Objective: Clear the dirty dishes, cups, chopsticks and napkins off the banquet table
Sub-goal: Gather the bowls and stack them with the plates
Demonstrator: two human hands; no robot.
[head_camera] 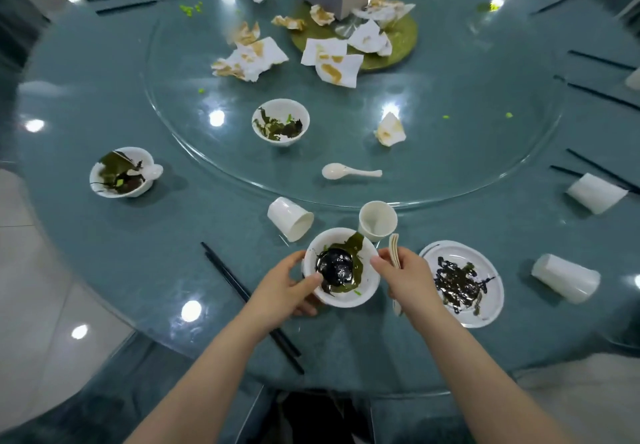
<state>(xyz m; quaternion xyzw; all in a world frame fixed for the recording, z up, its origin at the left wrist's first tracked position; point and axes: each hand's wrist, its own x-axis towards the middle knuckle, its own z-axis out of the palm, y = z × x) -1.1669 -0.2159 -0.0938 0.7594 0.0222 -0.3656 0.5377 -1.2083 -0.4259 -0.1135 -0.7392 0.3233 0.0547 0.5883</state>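
— White bowl (341, 267), dark seaweed scraps inside: where?
— Near edge of the teal table (145, 263). Left hand (284, 287) clamped on its left rim, thumb on top.
— Right hand (403, 277)?
— Closed around a pale spoon (394, 253), fingertips touching the bowl's right rim.
— Beside it?
— Upright cup (377, 220) just behind; tipped cup (291, 218) to the left; dirty plate (464, 282) to the right; black chopsticks (239, 291) partly under the left wrist.
— Further out?
— Second bowl (280, 121), loose spoon (346, 171) and stained napkins (249, 59) on the glass turntable (450, 152); third bowl (121, 171) far left.
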